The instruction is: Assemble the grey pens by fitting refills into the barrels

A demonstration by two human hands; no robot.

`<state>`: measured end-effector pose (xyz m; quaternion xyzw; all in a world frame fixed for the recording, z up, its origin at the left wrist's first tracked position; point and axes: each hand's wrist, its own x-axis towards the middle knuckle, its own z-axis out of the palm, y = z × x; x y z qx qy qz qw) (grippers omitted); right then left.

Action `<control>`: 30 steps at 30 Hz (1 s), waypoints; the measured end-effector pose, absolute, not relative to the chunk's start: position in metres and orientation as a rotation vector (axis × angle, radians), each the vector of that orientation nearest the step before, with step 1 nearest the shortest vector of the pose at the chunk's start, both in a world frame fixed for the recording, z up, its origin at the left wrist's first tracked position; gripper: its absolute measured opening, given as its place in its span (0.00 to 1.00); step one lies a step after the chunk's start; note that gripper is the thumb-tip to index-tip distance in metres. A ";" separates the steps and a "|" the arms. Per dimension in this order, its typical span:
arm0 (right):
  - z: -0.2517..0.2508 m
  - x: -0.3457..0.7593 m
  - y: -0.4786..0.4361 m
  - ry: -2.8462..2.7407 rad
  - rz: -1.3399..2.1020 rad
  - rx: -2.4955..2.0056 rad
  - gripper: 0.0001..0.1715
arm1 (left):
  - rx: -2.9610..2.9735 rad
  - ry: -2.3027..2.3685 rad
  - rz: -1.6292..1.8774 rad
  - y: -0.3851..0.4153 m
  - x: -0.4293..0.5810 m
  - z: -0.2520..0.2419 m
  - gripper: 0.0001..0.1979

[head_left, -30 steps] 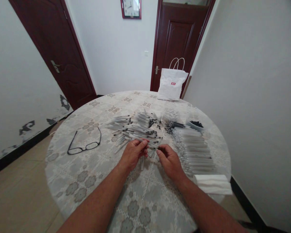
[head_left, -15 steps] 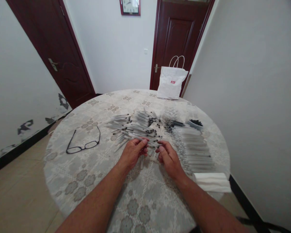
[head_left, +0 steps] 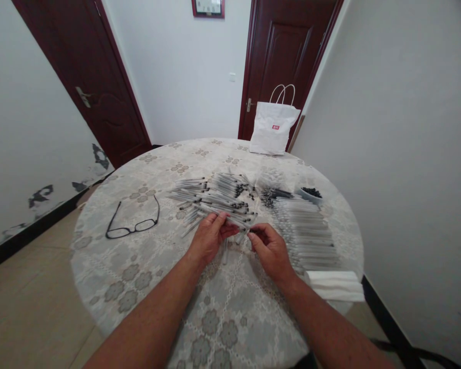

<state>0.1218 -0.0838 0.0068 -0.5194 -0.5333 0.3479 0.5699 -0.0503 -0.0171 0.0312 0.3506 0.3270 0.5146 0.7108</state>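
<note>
A clear pen barrel [head_left: 238,223] runs between my hands. My left hand [head_left: 211,237] is closed on it, the thumb pressing from above. At its right end, the fingers of my right hand [head_left: 269,251] are pinched together; whatever small piece they hold is too hidden to name. Just beyond my hands lies a loose pile of clear pens with black ends [head_left: 223,192]. Beneath my left hand, another clear tube [head_left: 225,252] rests on the tablecloth. Right of my right hand are stacked rows of clear barrels [head_left: 307,230].
Small black pieces fill a white bowl [head_left: 311,196] at the right, near dark thin parts [head_left: 274,196]. Eyeglasses [head_left: 132,229] lie on the left. A white paper bag [head_left: 273,128] stands at the far edge. Folded white tissue [head_left: 335,285] overhangs the round table's [head_left: 138,318] right edge.
My left hand has shifted slightly left and up along the barrel, showing more of it. My right fingertips have closed in at the barrel's right end. The view has tilted slightly.
</note>
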 end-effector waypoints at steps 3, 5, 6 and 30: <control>0.009 0.122 -0.085 -1.312 0.766 -1.248 0.12 | 0.708 0.659 1.140 -0.019 -0.050 0.036 0.17; 0.015 0.124 -0.087 -1.394 0.705 -1.303 0.10 | 0.695 0.639 1.142 -0.020 -0.051 0.039 0.16; 0.020 0.126 -0.089 -1.457 0.672 -1.336 0.09 | 0.695 0.633 1.143 -0.020 -0.052 0.040 0.16; 0.075 0.184 -0.071 -1.614 0.503 -1.552 0.20 | 0.898 0.712 1.087 -0.028 -0.049 0.041 0.21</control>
